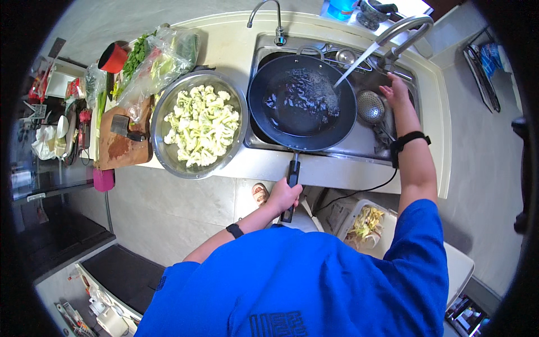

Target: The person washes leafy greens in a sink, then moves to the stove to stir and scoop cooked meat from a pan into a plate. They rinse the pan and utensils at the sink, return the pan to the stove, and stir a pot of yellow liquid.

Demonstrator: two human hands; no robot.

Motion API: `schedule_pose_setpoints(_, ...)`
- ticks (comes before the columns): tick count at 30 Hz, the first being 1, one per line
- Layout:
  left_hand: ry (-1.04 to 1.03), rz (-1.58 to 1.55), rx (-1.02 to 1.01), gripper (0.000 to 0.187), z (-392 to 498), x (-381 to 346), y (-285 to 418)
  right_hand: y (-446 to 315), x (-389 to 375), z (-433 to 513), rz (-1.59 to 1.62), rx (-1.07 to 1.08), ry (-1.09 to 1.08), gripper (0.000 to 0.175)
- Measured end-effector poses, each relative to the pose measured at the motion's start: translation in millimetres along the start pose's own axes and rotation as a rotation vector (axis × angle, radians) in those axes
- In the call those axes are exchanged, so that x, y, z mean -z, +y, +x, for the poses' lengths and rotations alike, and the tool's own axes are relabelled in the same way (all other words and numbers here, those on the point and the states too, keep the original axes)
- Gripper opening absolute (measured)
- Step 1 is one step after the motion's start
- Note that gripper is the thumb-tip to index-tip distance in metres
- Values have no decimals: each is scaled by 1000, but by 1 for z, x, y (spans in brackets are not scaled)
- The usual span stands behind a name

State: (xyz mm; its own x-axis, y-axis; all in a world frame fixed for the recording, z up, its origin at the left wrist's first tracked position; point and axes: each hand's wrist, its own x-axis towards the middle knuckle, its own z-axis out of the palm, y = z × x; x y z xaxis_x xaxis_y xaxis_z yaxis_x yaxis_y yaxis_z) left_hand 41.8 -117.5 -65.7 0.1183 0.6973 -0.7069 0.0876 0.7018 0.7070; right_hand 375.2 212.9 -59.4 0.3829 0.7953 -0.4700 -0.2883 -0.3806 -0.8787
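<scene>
My left hand [285,195] grips the black handle of a dark wok [273,122], which rests over the double sink [389,145]. Water pours from the curved faucet [404,31] into the wok, and rippling water lies in it. Near the faucet's lever, at the sink's right, my right hand [396,89] has its fingers apart; whether a fingertip touches the lever I cannot tell. Below that hand a perforated metal skimmer [370,107] lies in the right basin. Left of the wok, a steel bowl [160,158] of cut cauliflower [204,126] stands on the counter.
A wooden cutting board [137,156] with a cleaver [120,124] lies at the left, beside bagged vegetables [168,54] and a red container [113,57]. A small faucet [279,36] rises behind the sink. Below the counter's front edge is a bin with vegetable scraps [366,223].
</scene>
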Motion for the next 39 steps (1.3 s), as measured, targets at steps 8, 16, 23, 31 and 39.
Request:
schedule_pose_setpoints(8,7,-51,85,16,-4,0,6,-29,16,109,-103,57,157,56)
schedule_pose_setpoints(16,2,-55,81,17,-1,1,3,-15,11,50,-258,20,-33,58)
schedule_pose_setpoints(23,-181,-458,181,18,-5,8,0,73,-6,-199,-346,-90,-699,21)
schedule_pose_setpoints(31,-313,-436,156,13,-8,15,4,160,-27,-339,-108,-635,-723,49)
schedule_pose_setpoints(39,-219,-417,67,7,-27,16,29,170,-65,-327,38,-800,-811,29)
